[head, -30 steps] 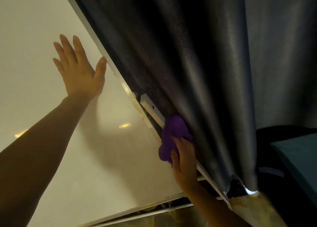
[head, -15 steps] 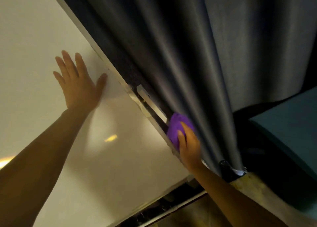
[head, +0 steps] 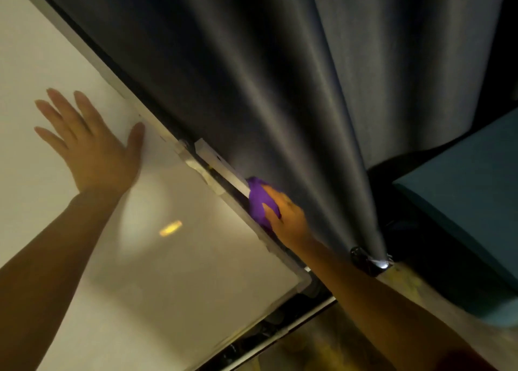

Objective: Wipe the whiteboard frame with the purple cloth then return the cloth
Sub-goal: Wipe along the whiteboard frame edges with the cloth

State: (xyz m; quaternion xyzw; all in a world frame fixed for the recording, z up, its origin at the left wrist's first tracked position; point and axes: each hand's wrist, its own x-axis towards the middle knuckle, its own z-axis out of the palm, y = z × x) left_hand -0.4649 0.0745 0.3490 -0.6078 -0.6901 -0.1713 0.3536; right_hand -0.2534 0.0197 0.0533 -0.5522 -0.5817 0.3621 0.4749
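- Upward along the board's right edge goes the bunched purple cloth (head: 259,202) compared with a second ago, while the bracing hand has spread wider on the panel.
- Right hand (head: 287,219) presses the cloth against the pale metal whiteboard frame (head: 232,199), fingers closed over the wad so it stays packed into the narrow gap beside the curtain.
- Left hand (head: 92,146) lies flat and open on the glossy white board surface (head: 182,272), gripping nothing; it likely steadies the board against the wiping pressure.
- Heavy grey pleated curtain (head: 280,90) hangs just behind the frame, touching the back of the wiping hand.
- White bracket bar (head: 221,164) sits on the frame immediately above the cloth, an obstacle the stroke must probably work around.
- Teal upholstered seat (head: 462,216) stands well apart at right.
- Wiping appears under way; the cloth's return is not yet done.
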